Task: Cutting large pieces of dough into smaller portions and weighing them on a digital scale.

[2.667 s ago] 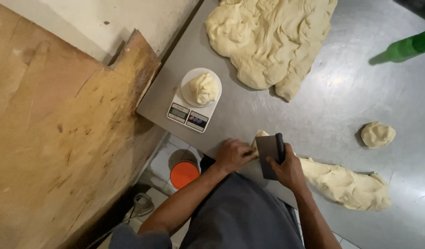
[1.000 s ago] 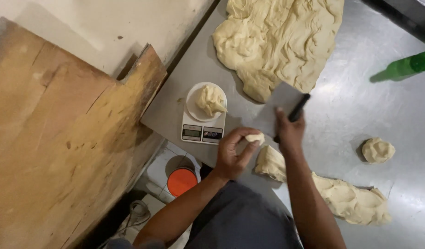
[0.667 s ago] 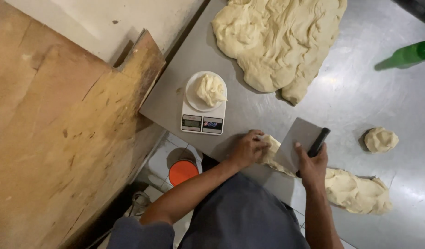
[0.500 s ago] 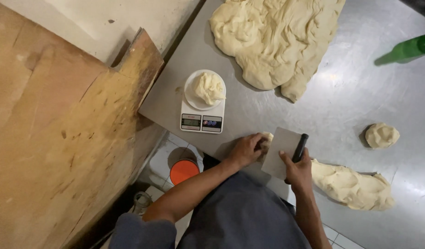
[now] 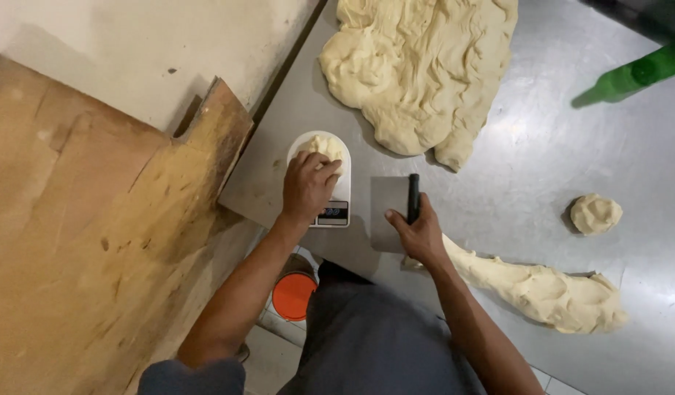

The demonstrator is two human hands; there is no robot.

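left hand (image 5: 306,189) now on scale dough (image 5: 320,148)

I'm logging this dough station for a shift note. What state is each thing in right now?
Left hand: on the dough portion on the scale.
Scale: loaded, display partly covered by the hand.
Right hand: gripping the bench scraper, blade flat on the steel table.
Large dough mass: spread out, uncut.
Long dough strip: lying on the table.
Small dough ball: set apart.
Green bottle: lying tilted.

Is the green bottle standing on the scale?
No, the green bottle is far off on the steel table; only dough sits on the scale.
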